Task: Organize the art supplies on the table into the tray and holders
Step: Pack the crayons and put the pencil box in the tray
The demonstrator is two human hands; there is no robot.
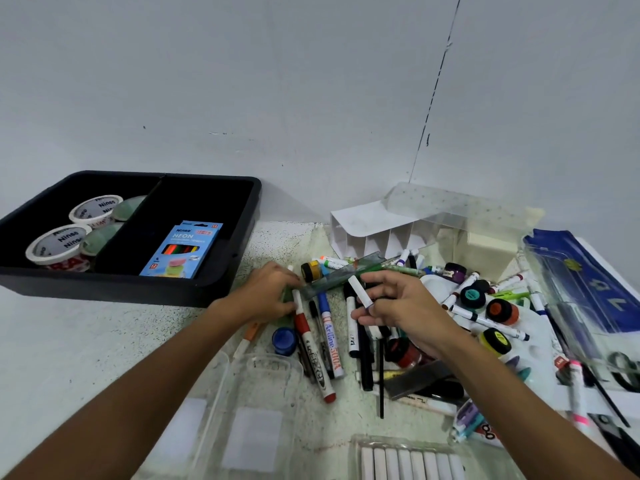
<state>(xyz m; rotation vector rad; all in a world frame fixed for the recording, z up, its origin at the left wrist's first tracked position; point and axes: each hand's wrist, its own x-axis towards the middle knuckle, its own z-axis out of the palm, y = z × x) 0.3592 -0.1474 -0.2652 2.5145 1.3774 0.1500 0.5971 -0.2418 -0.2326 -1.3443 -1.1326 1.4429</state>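
Observation:
My left hand (268,294) curls its fingers and thumb round the upper end of a red-and-white marker (311,344) that lies in the pile on the table. The near end of a green ruler (346,275) lies at the same fingers. My right hand (398,315) hovers above the pile and pinches a small white marker (360,292) between thumb and fingers. A black tray (239,237) at the left holds tape rolls (57,242) and a neon pencil box (183,249). A white divided holder (367,233) stands at the back by the wall.
Loose markers, pens and small paint pots (498,311) crowd the table under and right of my hands. Clear plastic containers (263,400) stand near the front edge, a box of white chalk (412,459) beside them. A blue plastic sleeve (581,282) lies at the right.

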